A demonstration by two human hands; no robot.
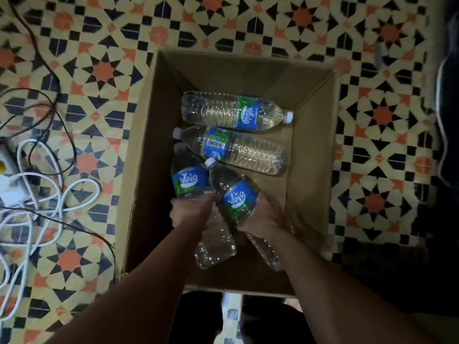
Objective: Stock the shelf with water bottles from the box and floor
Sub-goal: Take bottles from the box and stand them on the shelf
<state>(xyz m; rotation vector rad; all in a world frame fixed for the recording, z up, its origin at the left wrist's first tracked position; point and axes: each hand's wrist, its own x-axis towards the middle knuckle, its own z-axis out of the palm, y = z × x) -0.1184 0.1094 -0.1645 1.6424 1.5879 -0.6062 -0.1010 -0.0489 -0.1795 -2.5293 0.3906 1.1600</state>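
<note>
An open cardboard box (pixel 313 155) stands on the patterned floor with several clear water bottles inside, all with blue labels. Two bottles lie flat at the far end: one (pixel 223 110) with its cap to the right, one (pixel 248 151) with its cap to the left. My left hand (pixel 191 209) grips the body of a bottle (pixel 188 177) at the near left of the box. My right hand (pixel 263 214) holds a second bottle (pixel 236 192), tilted with its white cap up and left. The two held bottles touch. No shelf is in view.
Black and white cables (pixel 49 194) and a white power strip (pixel 7 175) lie tangled on the tiled floor to the left of the box. A dark object (pixel 447 95) stands at the right edge. My legs are below the box.
</note>
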